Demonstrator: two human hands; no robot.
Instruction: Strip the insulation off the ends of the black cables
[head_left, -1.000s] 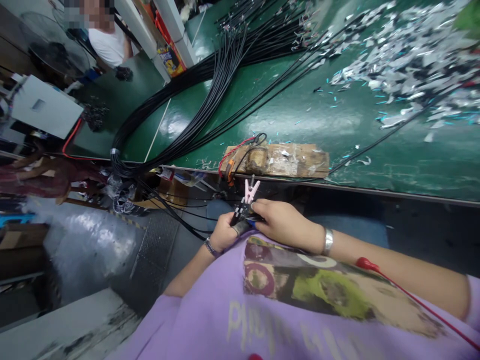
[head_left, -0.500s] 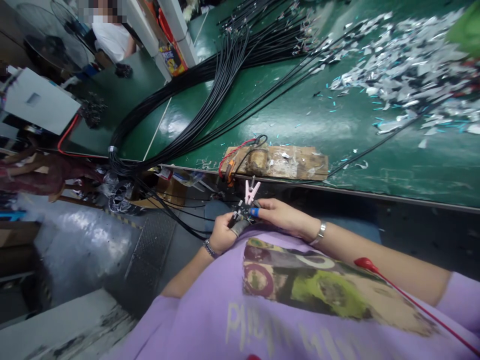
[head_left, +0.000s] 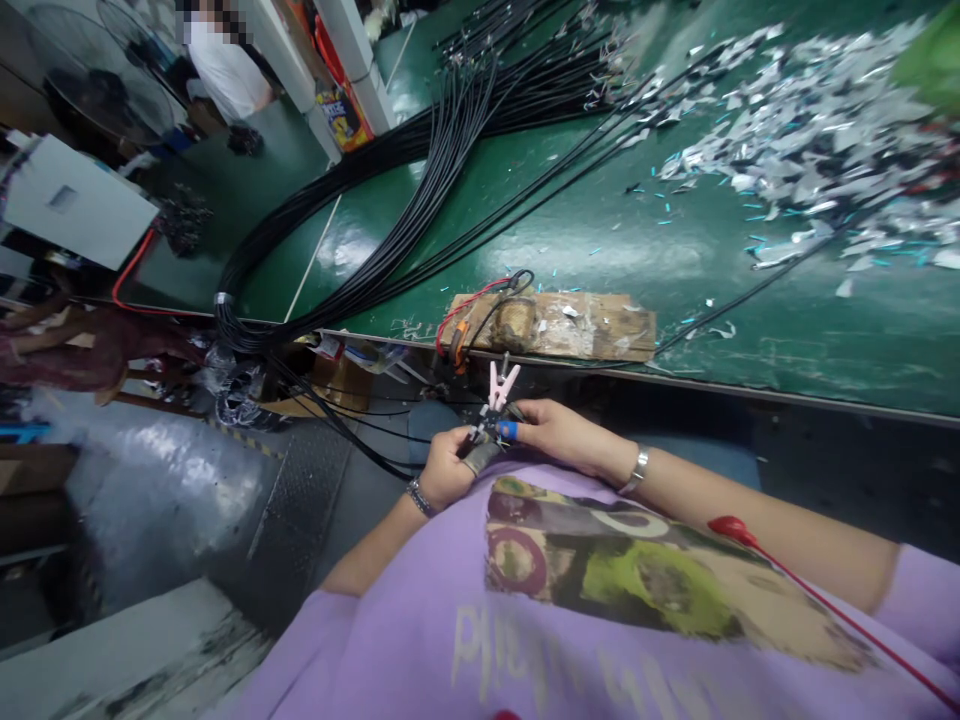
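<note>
My left hand (head_left: 448, 468) is closed at the table's front edge, its thumb pressed against a black cable (head_left: 401, 465) that comes in from the left. Facing it, my right hand (head_left: 566, 432) pinches at the small dark cable end (head_left: 489, 424) between the two hands; blue tape wraps one of its digits. Exactly what the right fingertips grip is too small to make out. Just beyond the fingertips, a pink clothespin (head_left: 502, 385) stands upright, its two prongs spread in a V.
A wooden board (head_left: 600, 325) with a brown lump lies along the edge of the green table (head_left: 570, 230). Beside it sits an orange-handled tool (head_left: 458, 346). A long bundle of black cables (head_left: 409, 215) curves leftward; foil scraps (head_left: 817, 130) cover the right. A person (head_left: 225, 65) is at the back.
My hands have shifted only slightly, and the dark piece between them has turned a little. The person at the back has moved a little.
</note>
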